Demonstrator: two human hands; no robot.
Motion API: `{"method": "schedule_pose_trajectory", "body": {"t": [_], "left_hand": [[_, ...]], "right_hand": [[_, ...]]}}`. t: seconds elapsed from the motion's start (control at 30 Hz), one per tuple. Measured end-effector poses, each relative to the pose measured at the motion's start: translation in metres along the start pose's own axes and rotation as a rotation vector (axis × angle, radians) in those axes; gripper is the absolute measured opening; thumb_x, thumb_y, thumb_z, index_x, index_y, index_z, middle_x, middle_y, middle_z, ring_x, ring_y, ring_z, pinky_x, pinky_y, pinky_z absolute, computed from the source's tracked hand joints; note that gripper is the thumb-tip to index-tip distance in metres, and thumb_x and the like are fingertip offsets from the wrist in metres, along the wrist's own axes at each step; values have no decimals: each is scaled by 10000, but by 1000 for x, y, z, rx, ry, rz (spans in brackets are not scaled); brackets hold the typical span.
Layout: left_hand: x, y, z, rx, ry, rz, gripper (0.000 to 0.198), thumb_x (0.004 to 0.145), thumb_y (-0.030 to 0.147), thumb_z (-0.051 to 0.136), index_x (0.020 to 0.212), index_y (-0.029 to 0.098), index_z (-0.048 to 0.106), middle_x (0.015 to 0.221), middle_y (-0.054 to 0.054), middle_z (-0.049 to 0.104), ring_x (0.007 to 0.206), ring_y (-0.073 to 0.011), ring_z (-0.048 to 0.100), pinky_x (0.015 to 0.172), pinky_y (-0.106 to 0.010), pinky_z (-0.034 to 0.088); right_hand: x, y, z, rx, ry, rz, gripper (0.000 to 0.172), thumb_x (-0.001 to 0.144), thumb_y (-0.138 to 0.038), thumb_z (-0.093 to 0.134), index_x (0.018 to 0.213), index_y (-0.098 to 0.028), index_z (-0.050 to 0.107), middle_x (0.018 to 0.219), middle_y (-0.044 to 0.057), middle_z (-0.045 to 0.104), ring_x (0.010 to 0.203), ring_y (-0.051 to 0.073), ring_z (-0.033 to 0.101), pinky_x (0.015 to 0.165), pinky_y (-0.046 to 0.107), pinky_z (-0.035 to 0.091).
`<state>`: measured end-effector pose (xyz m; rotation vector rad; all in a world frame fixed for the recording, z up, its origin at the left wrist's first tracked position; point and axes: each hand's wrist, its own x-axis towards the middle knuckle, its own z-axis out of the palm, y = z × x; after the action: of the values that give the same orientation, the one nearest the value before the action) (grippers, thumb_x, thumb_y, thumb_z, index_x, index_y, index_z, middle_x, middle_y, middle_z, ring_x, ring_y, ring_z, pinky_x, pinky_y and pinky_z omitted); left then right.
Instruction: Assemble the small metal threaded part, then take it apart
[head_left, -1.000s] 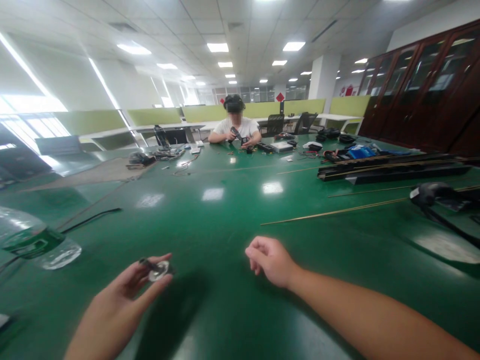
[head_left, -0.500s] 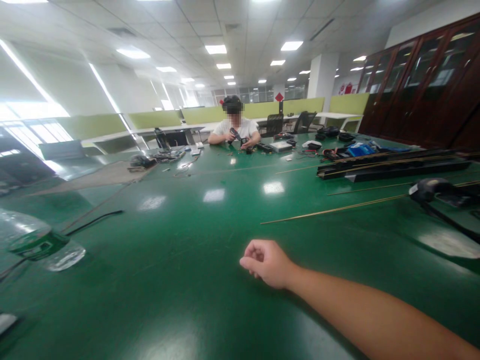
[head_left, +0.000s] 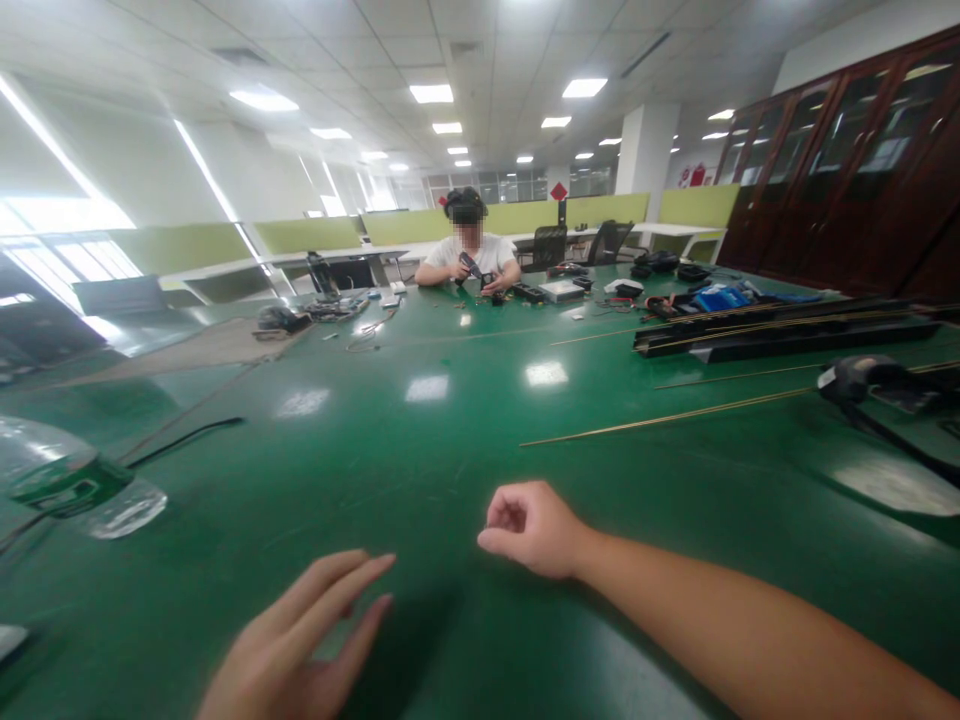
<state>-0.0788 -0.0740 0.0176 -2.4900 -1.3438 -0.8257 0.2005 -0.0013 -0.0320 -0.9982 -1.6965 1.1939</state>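
Observation:
My right hand rests low over the green table, its fingers curled toward the thumb. Whatever may lie within the curl is hidden or too small to name. To its left, nearer the bottom edge, my left hand is open, thumb apart from the stretched fingers, holding nothing. A gap of bare green surface separates the two hands. Thin brass-coloured rods lie beyond my right hand, apart from it.
A clear plastic bottle with a green label lies at the left, near a black cable. Black channel-like bars and a black strapped device occupy the right. Across the table a person handles a dark tool.
My left hand has come into view from the bottom edge, open. My right hand stays in nearly the same place, its fingers curled slightly differently.

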Motion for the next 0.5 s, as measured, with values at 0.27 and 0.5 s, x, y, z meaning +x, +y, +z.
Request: {"method": "schedule_pose_trajectory", "body": {"t": [0.27, 0.5], "left_hand": [[76, 61, 68, -150, -161, 294, 272, 895, 118, 426, 1026, 184, 656, 877, -70, 665, 757, -168, 645, 660, -251, 542], [52, 16, 35, -86, -92, 118, 205, 949, 350, 520, 1069, 246, 650, 954, -22, 724, 822, -173, 695, 740, -263, 562]], "right_hand": [[2, 5, 0, -57, -18, -61, 111, 653, -167, 713, 638, -142, 606, 568, -42, 554, 533, 87, 475, 489, 186, 338], [0, 0, -1, -31, -135, 21, 236, 659, -293, 820, 811, -147, 714, 662, -15, 636, 582, 106, 548, 518, 193, 410]]}}
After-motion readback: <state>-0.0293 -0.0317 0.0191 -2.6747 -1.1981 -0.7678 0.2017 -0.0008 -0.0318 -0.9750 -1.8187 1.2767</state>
